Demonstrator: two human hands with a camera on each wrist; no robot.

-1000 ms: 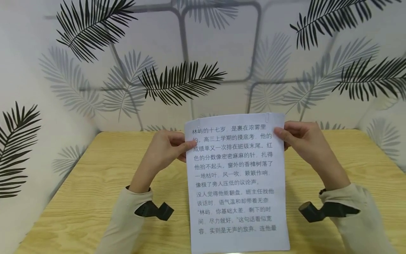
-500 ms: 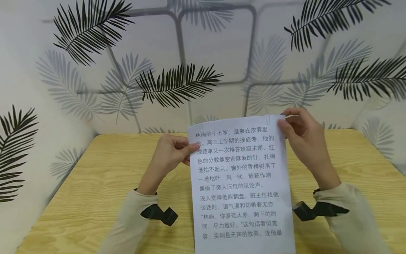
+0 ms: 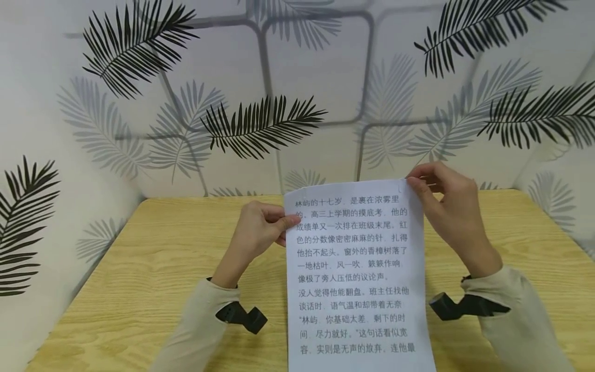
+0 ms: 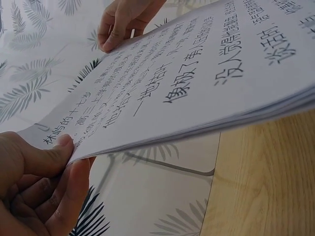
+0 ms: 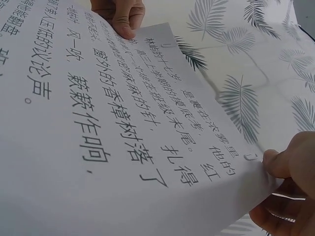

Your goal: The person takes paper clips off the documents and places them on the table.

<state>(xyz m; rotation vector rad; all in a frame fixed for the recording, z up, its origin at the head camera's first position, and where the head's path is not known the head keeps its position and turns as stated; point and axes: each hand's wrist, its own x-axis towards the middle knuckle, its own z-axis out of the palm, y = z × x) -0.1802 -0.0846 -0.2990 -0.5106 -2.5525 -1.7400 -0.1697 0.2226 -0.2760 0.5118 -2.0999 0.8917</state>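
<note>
A stack of printed paper sheets (image 3: 355, 271) is held up in front of me, text side facing me. My left hand (image 3: 260, 230) pinches its left edge near the top, thumb on the front and fingers behind. At the top right corner, my right hand (image 3: 453, 212) pinches the paper between thumb and fingers. A paper clip (image 4: 42, 127) shows on the top edge near the left hand in the left wrist view. Another paper clip (image 5: 251, 157) sits close to the right thumb in the right wrist view. The layered sheets show along the side edge in the left wrist view.
A light wood-grain table (image 3: 153, 258) lies below and behind the paper. Beyond it stands a pale wall (image 3: 316, 72) with dark and grey leaf patterns. Each wrist bears a black camera mount (image 3: 241, 316) over a beige sleeve (image 3: 197, 325).
The paper has shifted slightly right and down in the head view, the left hand with it. My right hand has slid from the right edge up to the top right corner.
</note>
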